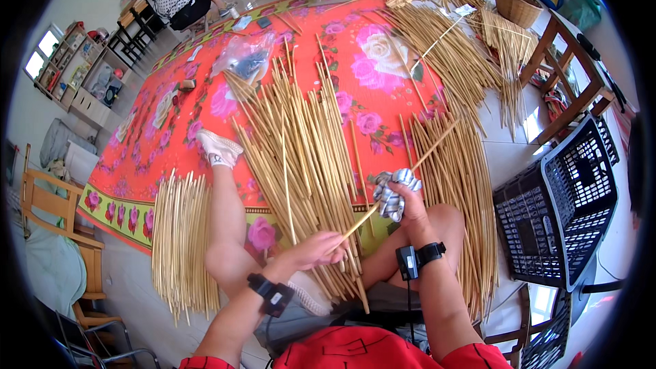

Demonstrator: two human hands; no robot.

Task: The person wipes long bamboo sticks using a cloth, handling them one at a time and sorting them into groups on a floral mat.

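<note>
My left hand [320, 251] grips the lower end of a thin straw-coloured stalk [360, 221], which slants up to the right. Farther up the same stalk, my right hand [408, 202] holds a striped cloth [393, 196] wrapped around it. Beneath and beyond my hands, a loose pile of similar stalks [307, 148] lies between my legs on a red flowered mat. One bundle of stalks [182, 246] lies outside my left leg, and a darker bundle [453, 205] lies by my right knee. A clear plastic bag [246, 59] rests past the middle pile.
More stalks [446, 46] spread over the far right floor near a wicker basket [516, 2]. A black plastic crate [558, 205] and a wooden stool [569, 77] stand at right, a wooden chair [48, 200] at left. Two other people sit beyond the mat [200, 107].
</note>
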